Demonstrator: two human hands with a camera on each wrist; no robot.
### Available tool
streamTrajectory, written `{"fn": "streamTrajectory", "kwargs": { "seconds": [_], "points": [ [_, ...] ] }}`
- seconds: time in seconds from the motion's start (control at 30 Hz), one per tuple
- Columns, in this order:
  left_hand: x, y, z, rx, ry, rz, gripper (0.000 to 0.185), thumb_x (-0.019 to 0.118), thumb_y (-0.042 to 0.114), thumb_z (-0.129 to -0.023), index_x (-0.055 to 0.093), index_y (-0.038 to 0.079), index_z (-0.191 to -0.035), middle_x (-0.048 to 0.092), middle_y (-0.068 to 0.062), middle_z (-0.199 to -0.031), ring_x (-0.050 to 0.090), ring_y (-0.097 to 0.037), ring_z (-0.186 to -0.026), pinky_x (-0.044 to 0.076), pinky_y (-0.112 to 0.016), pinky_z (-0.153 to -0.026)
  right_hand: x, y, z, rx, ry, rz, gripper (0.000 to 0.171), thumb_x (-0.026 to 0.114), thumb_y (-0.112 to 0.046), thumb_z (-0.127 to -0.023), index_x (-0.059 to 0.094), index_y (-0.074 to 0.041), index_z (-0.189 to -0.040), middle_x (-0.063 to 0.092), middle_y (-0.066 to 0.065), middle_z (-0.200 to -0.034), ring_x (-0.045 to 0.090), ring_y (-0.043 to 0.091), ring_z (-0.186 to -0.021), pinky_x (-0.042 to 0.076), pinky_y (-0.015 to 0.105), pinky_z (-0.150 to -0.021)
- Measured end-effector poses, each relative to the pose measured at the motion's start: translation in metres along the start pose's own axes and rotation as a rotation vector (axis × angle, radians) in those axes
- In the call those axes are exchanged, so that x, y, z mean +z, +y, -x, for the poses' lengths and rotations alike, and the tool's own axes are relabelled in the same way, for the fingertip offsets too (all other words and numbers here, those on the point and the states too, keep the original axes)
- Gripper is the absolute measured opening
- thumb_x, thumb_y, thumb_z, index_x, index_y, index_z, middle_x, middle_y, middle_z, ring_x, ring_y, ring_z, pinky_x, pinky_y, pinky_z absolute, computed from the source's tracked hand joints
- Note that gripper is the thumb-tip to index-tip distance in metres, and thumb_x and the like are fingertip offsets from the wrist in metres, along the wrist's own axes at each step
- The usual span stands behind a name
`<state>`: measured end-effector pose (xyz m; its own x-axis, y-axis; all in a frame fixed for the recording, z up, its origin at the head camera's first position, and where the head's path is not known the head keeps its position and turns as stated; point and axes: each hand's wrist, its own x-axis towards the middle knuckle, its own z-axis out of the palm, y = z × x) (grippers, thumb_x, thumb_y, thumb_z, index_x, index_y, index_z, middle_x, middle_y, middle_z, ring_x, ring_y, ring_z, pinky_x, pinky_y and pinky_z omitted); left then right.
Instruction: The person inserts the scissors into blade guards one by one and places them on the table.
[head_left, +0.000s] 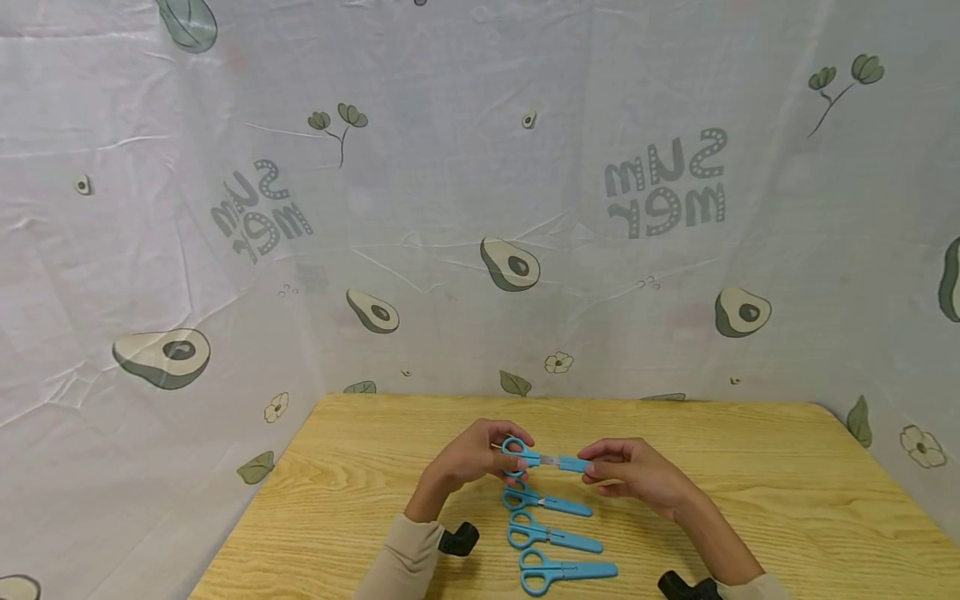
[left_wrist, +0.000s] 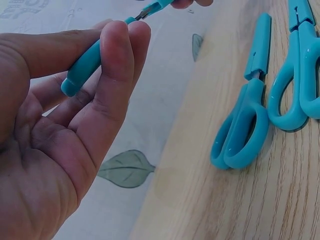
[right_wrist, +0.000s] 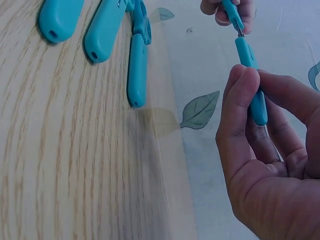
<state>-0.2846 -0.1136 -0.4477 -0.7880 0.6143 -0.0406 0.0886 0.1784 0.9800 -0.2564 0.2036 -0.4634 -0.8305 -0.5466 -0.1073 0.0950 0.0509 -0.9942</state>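
Note:
Both hands hold one blue pair of scissors [head_left: 543, 458] level above the wooden table [head_left: 787, 500]. My left hand [head_left: 504, 454] pinches its handle loops [left_wrist: 82, 67]. My right hand [head_left: 592, 467] pinches the blue blade cover [right_wrist: 250, 75] between thumb and fingers. A short stretch of bare metal blade [head_left: 550, 459] shows between handle and cover. Three more blue capped scissors lie in a column on the table below the hands: one [head_left: 546, 501], a second [head_left: 555, 537] and a third [head_left: 567, 572].
A pale cloth printed with avocados [head_left: 510, 265] hangs behind and round the table's sides. Black wrist mounts sit at my left wrist [head_left: 459, 540] and right wrist [head_left: 686, 587]. The lying scissors [left_wrist: 245, 125] rest close to the table's far edge in the wrist views.

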Motion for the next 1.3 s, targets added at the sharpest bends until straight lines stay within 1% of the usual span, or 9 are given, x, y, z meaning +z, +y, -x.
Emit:
{"fn": "streamTrajectory", "kwargs": {
  "seconds": [0.1, 0.2, 0.33, 0.5, 0.63, 0.8, 0.97, 1.1, 1.3],
  "points": [
    [0.0005, -0.0005, -0.0005, -0.002, 0.003, 0.007, 0.034, 0.072, -0.006, -0.099, 0.066, -0.009, -0.132, 0.072, -0.004, -0.095, 0.081, -0.029, -0.088, 0.069, -0.043, -0.078, 0.0011, 0.0001, -0.0024, -0.002, -0.005, -0.002, 0.033, 0.066, -0.015, -0.108, 0.065, 0.003, -0.136, 0.078, 0.002, -0.111, 0.076, 0.018, -0.106, 0.065, 0.031, -0.09],
    [0.0007, -0.001, -0.0013, -0.003, 0.003, 0.006, 0.034, 0.072, -0.006, -0.099, 0.065, -0.009, -0.132, 0.073, -0.006, -0.096, 0.08, -0.025, -0.086, 0.069, -0.043, -0.078, 0.0019, -0.0002, -0.004, -0.007, -0.011, -0.006, 0.032, 0.066, -0.015, -0.109, 0.065, 0.003, -0.136, 0.077, 0.001, -0.111, 0.075, 0.018, -0.105, 0.065, 0.031, -0.09],
    [0.001, -0.0011, -0.0017, -0.005, 0.009, 0.0, 0.033, 0.071, -0.007, -0.099, 0.066, -0.007, -0.131, 0.073, -0.003, -0.095, 0.079, -0.02, -0.083, 0.069, -0.041, -0.077, 0.0025, -0.0005, -0.0051, -0.013, -0.017, -0.007, 0.032, 0.065, -0.014, -0.109, 0.065, 0.003, -0.135, 0.077, 0.002, -0.111, 0.075, 0.017, -0.104, 0.065, 0.031, -0.09],
    [0.0019, -0.0018, -0.0024, -0.005, 0.018, -0.004, 0.028, 0.071, -0.006, -0.099, 0.071, 0.0, -0.127, 0.073, -0.001, -0.093, 0.08, -0.022, -0.084, 0.069, -0.042, -0.077, 0.0024, 0.0003, -0.0056, -0.009, -0.009, -0.002, 0.031, 0.066, -0.015, -0.108, 0.066, 0.002, -0.135, 0.078, 0.002, -0.111, 0.076, 0.017, -0.105, 0.065, 0.032, -0.09],
    [0.0024, -0.0023, -0.0027, -0.007, 0.017, -0.001, 0.028, 0.071, -0.007, -0.099, 0.071, 0.001, -0.126, 0.073, -0.002, -0.093, 0.08, -0.023, -0.084, 0.069, -0.042, -0.077, 0.0026, 0.0008, -0.0064, -0.004, 0.001, 0.005, 0.033, 0.067, -0.015, -0.108, 0.066, 0.003, -0.136, 0.078, 0.003, -0.112, 0.075, 0.018, -0.105, 0.065, 0.032, -0.09],
    [0.0025, -0.0034, -0.0031, -0.006, 0.015, 0.009, 0.029, 0.071, -0.007, -0.099, 0.071, 0.0, -0.127, 0.072, -0.001, -0.093, 0.08, -0.029, -0.088, 0.069, -0.04, -0.076, 0.0042, 0.0005, -0.0072, -0.005, 0.008, 0.006, 0.034, 0.067, -0.015, -0.108, 0.065, 0.005, -0.135, 0.078, 0.003, -0.112, 0.075, 0.016, -0.102, 0.066, 0.031, -0.088],
    [0.0031, -0.0037, -0.002, -0.004, 0.016, 0.018, 0.031, 0.071, -0.008, -0.098, 0.067, -0.007, -0.129, 0.071, -0.001, -0.092, 0.08, -0.036, -0.09, 0.068, -0.033, -0.072, 0.0073, 0.0003, -0.0075, -0.022, -0.001, 0.014, 0.032, 0.067, -0.014, -0.107, 0.067, 0.006, -0.132, 0.079, 0.002, -0.11, 0.076, 0.016, -0.101, 0.065, 0.031, -0.087],
    [0.0042, -0.0036, -0.0016, -0.002, 0.015, 0.026, 0.033, 0.07, -0.009, -0.099, 0.064, -0.012, -0.131, 0.07, -0.002, -0.092, 0.08, -0.036, -0.09, 0.066, -0.029, -0.07, 0.0089, 0.001, -0.0079, -0.032, 0.009, 0.028, 0.032, 0.068, -0.014, -0.107, 0.068, 0.006, -0.132, 0.079, 0.001, -0.109, 0.075, 0.016, -0.101, 0.065, 0.031, -0.087],
    [0.0049, -0.0015, -0.0018, 0.003, 0.011, 0.021, 0.031, 0.07, -0.009, -0.099, 0.066, -0.01, -0.13, 0.069, -0.003, -0.092, 0.079, -0.029, -0.086, 0.066, -0.029, -0.07, 0.0099, 0.0006, -0.0087, -0.031, 0.03, 0.038, 0.035, 0.069, -0.016, -0.107, 0.068, 0.006, -0.133, 0.079, 0.001, -0.108, 0.075, 0.017, -0.101, 0.065, 0.032, -0.086]
  ]
}}
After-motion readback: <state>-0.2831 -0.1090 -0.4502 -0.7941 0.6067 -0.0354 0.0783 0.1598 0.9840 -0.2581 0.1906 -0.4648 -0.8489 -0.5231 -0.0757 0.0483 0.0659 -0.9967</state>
